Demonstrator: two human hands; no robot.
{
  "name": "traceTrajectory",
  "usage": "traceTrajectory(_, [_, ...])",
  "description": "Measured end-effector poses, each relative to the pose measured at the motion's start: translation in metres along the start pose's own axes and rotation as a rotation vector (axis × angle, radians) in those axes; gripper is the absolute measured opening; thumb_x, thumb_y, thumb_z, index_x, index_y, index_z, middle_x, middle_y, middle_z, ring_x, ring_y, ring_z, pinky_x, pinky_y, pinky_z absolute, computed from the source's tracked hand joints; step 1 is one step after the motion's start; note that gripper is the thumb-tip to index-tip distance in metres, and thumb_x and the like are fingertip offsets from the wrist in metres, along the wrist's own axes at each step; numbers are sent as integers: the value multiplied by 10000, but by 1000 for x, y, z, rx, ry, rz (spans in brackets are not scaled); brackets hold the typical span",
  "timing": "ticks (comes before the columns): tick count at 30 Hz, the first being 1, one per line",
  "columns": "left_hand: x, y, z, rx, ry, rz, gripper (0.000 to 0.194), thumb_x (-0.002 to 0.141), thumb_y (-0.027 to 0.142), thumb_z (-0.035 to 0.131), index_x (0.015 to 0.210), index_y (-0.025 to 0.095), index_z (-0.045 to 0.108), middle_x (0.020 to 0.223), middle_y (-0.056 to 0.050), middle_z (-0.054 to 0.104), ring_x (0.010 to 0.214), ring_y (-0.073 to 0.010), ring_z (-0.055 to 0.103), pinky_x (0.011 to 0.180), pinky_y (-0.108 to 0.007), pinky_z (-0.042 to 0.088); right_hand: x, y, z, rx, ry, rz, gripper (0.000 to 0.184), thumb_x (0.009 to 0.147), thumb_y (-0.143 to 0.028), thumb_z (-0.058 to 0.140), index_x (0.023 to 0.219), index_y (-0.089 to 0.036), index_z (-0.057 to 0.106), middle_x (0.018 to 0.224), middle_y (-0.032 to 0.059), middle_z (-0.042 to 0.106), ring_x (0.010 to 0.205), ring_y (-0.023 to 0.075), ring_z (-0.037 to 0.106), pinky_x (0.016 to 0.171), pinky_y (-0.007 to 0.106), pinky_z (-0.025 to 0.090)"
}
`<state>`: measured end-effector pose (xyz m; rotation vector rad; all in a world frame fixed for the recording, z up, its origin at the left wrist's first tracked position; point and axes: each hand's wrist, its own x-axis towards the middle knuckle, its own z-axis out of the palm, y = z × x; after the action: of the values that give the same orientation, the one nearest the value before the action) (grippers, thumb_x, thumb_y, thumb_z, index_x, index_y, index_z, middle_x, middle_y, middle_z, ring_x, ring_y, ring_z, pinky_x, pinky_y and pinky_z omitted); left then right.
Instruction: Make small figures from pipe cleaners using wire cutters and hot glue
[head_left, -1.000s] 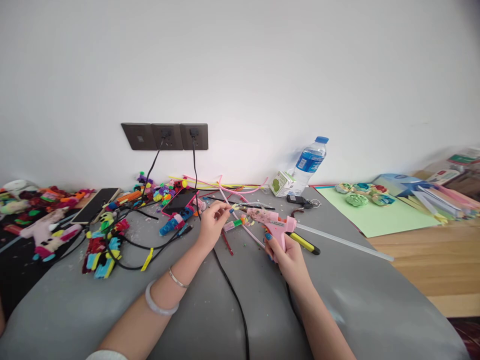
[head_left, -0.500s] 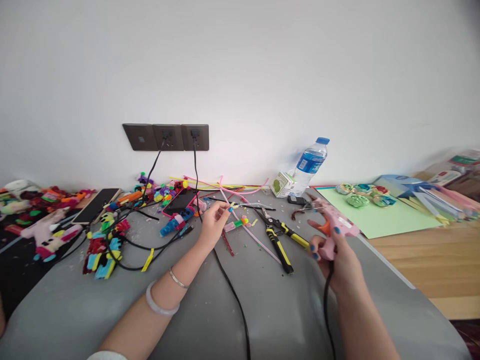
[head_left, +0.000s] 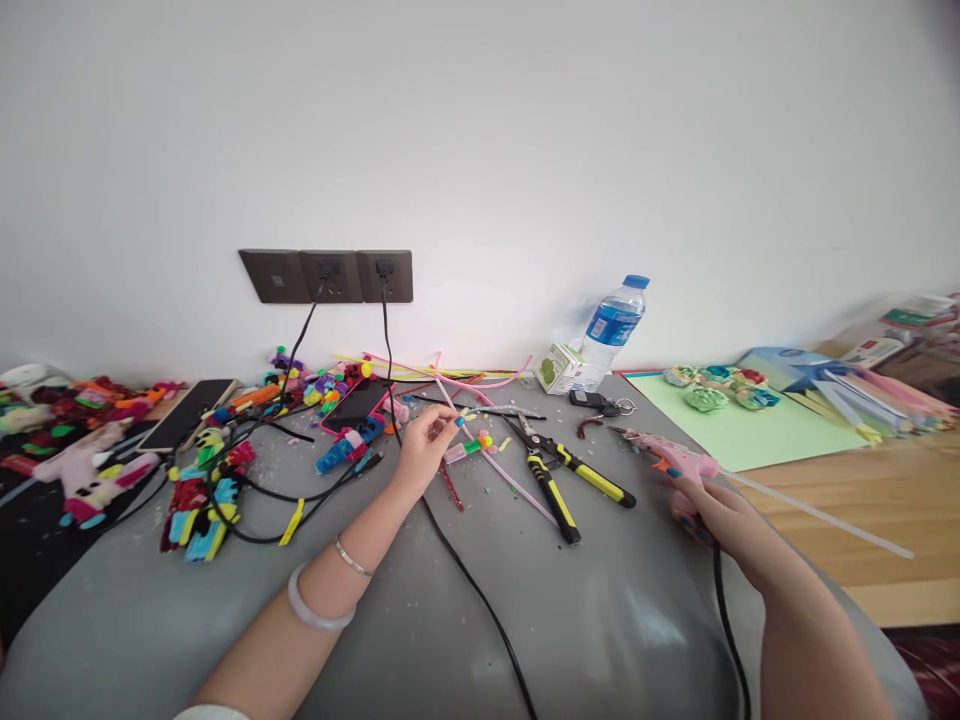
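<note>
Pink glue gun (head_left: 679, 456) in right hand (head_left: 705, 500), apparently clear of left (head_left: 429, 442).

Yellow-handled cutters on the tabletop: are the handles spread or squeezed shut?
Spread. The yellow-handled cutters lie with their two handles apart in a V, grey tabletop showing between them.

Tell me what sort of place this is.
Probably a craft table: a pink glue gun, yellow-and-black cutters, and fuzzy, colorful figures lie about or are in hand.
</note>
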<state>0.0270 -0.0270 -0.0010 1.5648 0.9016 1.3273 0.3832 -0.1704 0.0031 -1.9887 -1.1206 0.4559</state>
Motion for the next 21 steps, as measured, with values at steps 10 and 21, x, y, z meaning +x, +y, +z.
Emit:
traceTrajectory(10, [-1, 7, 1, -47, -51, -76, 275, 785, 456, 686, 774, 182, 660, 668, 11, 542, 599, -118, 453, 551, -235, 359, -30, -23, -3, -173, 161, 131, 465, 750, -584, 551, 1069, -251, 613, 1009, 168, 696, 914, 374, 676, 725, 500, 506])
traceTrajectory(21, [-3, 14, 3, -149, -42, -123, 359, 742, 540, 713, 762, 188, 645, 646, 16, 528, 543, -99, 410, 503, -233, 322, -52, -46, 75, -290, -33, -389, 555, 819, -548, 538, 1252, -201, 549, 1257, 168, 625, 1206, 359, 556, 984, 508, 428])
